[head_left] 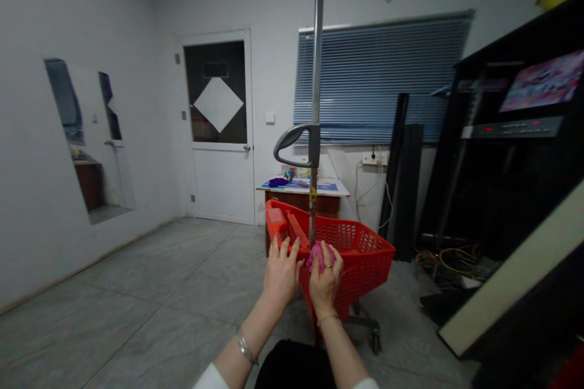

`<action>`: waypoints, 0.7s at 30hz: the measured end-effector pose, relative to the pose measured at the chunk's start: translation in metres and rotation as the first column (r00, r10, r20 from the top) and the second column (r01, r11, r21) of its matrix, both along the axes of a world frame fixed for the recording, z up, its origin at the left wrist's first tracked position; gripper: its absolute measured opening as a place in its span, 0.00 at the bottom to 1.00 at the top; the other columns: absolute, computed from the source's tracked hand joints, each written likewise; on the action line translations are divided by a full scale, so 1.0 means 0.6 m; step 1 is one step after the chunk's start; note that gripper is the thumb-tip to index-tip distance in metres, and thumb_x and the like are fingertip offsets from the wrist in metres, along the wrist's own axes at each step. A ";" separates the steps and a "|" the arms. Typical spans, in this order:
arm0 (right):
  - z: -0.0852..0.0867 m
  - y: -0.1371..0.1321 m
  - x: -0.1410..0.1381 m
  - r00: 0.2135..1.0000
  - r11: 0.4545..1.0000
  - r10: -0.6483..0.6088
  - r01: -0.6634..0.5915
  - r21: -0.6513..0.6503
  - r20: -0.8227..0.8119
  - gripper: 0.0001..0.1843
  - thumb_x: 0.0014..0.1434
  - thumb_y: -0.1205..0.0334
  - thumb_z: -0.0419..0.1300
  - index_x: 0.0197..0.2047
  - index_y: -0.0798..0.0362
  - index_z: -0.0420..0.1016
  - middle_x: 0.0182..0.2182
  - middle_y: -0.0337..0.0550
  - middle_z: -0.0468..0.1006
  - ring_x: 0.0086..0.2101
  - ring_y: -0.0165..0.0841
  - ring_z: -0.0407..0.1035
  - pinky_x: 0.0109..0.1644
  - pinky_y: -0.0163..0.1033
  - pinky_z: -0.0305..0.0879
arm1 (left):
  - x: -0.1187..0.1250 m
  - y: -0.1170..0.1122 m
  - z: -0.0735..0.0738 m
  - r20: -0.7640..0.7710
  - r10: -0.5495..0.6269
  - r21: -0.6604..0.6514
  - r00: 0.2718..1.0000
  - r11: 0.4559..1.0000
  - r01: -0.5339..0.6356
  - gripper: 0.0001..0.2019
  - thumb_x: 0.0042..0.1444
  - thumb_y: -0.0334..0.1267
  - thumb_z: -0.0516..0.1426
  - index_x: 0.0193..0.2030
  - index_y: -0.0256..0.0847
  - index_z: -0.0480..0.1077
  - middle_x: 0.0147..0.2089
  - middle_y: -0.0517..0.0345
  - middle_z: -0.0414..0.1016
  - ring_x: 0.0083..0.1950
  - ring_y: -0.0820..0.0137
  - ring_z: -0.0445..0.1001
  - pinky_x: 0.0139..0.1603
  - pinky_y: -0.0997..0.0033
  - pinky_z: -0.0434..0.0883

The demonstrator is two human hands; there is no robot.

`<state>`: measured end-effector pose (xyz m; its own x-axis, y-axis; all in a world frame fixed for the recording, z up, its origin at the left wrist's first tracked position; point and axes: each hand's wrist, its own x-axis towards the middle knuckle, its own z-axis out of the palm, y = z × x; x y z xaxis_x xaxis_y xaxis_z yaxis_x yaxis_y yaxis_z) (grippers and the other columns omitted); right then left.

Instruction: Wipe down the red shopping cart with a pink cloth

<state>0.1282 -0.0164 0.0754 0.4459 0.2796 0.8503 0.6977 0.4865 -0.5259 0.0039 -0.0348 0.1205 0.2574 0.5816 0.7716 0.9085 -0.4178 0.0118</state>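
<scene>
A red plastic shopping cart [371, 261] with perforated sides stands before me on wheels. A metal pole [316, 73] with a grey loop handle [292, 146] rises from its near side. My right hand [326, 282] is closed around a crumpled pink cloth [317, 255], pressed near the foot of the pole at the cart's rim. My left hand [280, 273] lies on the cart's near edge, its fingers stretched out and nothing visible in them.
Behind the cart is a small desk [301, 200] with a purple cloth [278, 182] on it. Black shelving [497, 182] and tangled cables [449, 261] are at the right. A white door [223, 185] and a wall mirror [98, 152] are on the left.
</scene>
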 end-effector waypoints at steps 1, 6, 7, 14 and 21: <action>0.010 0.005 -0.001 1.000 1.000 0.000 0.000 0.010 -0.001 0.25 0.67 0.54 0.52 0.65 0.51 0.64 0.56 0.55 0.67 0.57 0.42 0.63 0.61 0.54 0.64 | -0.001 0.000 0.000 -0.001 -0.006 0.000 1.000 1.000 0.006 0.25 0.63 0.36 0.55 0.67 0.40 0.63 0.64 0.42 0.67 0.72 0.45 0.54 0.66 0.42 0.65; 0.034 0.014 -0.004 0.999 1.000 -0.014 0.012 0.028 0.052 0.31 0.67 0.54 0.53 0.70 0.50 0.55 0.61 0.57 0.64 0.61 0.43 0.61 0.62 0.56 0.64 | -0.005 0.002 0.002 0.001 -0.023 -0.015 1.000 1.000 0.023 0.24 0.64 0.36 0.53 0.67 0.40 0.63 0.64 0.42 0.68 0.73 0.47 0.53 0.67 0.42 0.64; 0.030 0.012 -0.005 0.996 1.000 -0.021 0.019 0.021 0.083 0.32 0.67 0.54 0.53 0.71 0.49 0.52 0.63 0.59 0.61 0.62 0.44 0.59 0.62 0.57 0.64 | -0.006 0.002 0.002 0.005 -0.026 -0.018 1.000 1.000 0.026 0.24 0.64 0.35 0.52 0.67 0.41 0.63 0.64 0.42 0.68 0.73 0.47 0.53 0.67 0.41 0.64; 0.054 0.025 0.000 0.945 0.983 -0.162 0.130 0.129 0.284 0.35 0.68 0.60 0.51 0.74 0.46 0.43 0.66 0.59 0.59 0.65 0.48 0.53 0.62 0.63 0.64 | -0.017 0.004 -0.001 -0.004 -0.072 -0.047 0.997 0.996 0.072 0.27 0.65 0.34 0.50 0.70 0.42 0.58 0.69 0.44 0.63 0.75 0.47 0.48 0.66 0.40 0.64; 0.075 0.023 0.011 0.893 0.979 -0.198 0.160 0.126 0.405 0.31 0.69 0.66 0.46 0.73 0.47 0.50 0.66 0.56 0.59 0.68 0.47 0.47 0.65 0.63 0.62 | -0.025 0.005 -0.003 -0.025 -0.099 -0.082 0.995 0.992 0.097 0.30 0.63 0.32 0.51 0.72 0.40 0.53 0.73 0.44 0.56 0.77 0.49 0.40 0.69 0.43 0.62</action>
